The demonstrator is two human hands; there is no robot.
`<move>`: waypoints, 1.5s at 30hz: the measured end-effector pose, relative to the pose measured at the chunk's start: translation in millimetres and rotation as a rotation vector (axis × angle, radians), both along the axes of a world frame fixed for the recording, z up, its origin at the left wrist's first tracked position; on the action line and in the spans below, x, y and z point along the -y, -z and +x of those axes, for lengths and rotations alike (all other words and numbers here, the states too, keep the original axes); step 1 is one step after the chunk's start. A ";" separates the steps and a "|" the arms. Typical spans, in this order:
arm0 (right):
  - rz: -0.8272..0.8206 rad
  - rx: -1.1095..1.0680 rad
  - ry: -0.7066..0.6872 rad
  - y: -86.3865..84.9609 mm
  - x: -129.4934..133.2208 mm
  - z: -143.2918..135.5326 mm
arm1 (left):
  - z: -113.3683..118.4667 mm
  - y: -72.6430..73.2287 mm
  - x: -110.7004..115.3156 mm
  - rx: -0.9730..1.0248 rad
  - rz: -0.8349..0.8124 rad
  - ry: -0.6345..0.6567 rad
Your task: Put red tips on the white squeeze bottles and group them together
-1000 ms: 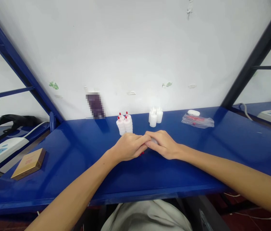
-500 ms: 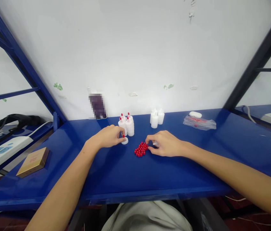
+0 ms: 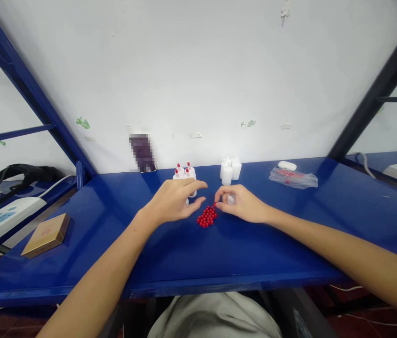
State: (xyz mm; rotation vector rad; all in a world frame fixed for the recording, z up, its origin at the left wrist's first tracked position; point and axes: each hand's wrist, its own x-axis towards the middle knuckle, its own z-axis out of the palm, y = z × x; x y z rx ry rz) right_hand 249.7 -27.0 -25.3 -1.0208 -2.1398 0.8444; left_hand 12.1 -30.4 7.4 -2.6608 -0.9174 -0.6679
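My left hand [image 3: 175, 201] is open, thumb and fingers apart. It hovers between the red-capped white bottles [image 3: 189, 172] and a pile of small red caps [image 3: 205, 218] on the table. At the pile's far right edge, my right hand [image 3: 240, 202] pinches a red cap [image 3: 215, 205] between thumb and forefinger. Something white [image 3: 231, 200] shows inside the curl of that hand, mostly covered by fingers. Behind stand several white bottles [image 3: 226, 175] without red caps. The left hand partly hides the capped bottles.
On the blue table [image 3: 240, 256] lie a gold box [image 3: 46, 235] at left and a clear plastic bag [image 3: 293, 178] with red pieces at right. A white oval case [image 3: 287, 165] sits behind the bag. A blurred phone [image 3: 142, 152] leans on the wall.
My left hand has left the capped bottle at the left group, moved right and opened. My right hand has closed its fingertips on a red cap at the pile's edge.
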 end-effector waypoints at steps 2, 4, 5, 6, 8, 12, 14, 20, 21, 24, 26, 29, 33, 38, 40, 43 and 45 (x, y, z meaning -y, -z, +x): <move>-0.191 -0.177 -0.045 0.0 -0.6 -1.6 | 7.0 6.4 1.9 0.002 0.048 0.103; -0.357 -0.335 -0.090 0.8 -1.4 -3.6 | 12.1 13.0 1.5 0.006 0.082 0.166; -0.424 -0.408 -0.111 1.4 -1.9 -4.5 | 13.8 16.0 0.8 0.020 0.095 0.183; -0.481 -0.470 -0.132 2.1 -2.4 -5.2 | 15.2 18.8 -0.1 0.040 0.105 0.192; -0.559 -0.537 -0.168 3.1 -3.0 -5.4 | 17.2 23.6 -1.7 0.085 0.121 0.197; -0.425 -0.418 -0.213 3.2 -0.5 -2.0 | 22.5 29.0 -0.5 0.204 0.120 0.198; -0.217 -0.270 -0.219 2.9 3.0 -0.1 | 26.0 29.7 1.9 0.241 0.107 0.206; 0.248 0.138 -0.152 5.1 10.9 -0.5 | 32.3 31.8 6.5 0.150 0.050 0.249; 0.272 0.169 -0.151 5.5 11.0 -0.9 | 32.7 32.6 6.5 0.132 0.053 0.245; 0.297 0.205 -0.164 5.4 11.1 -1.6 | 33.9 34.4 6.4 0.107 0.083 0.243; 0.309 0.214 -0.171 4.4 12.0 -1.7 | 35.1 34.4 6.9 0.101 0.108 0.249; 0.319 0.212 -0.170 2.8 14.7 -1.4 | 37.3 33.4 8.7 0.107 0.146 0.267; 0.328 0.159 -0.219 1.5 17.7 -0.4 | 39.1 32.7 11.1 0.108 0.155 0.291; 0.310 0.032 -0.294 0.8 19.2 0.6 | 39.7 32.6 13.8 0.127 0.132 0.304; 0.250 -0.025 -0.315 1.2 20.2 0.9 | 40.0 32.5 14.7 0.146 0.128 0.305; 0.147 -0.109 -0.330 3.0 22.1 1.0 | 41.3 32.3 16.1 0.189 0.101 0.312; 0.113 -0.153 -0.337 4.6 22.7 0.5 | 43.4 32.3 17.5 0.247 0.064 0.329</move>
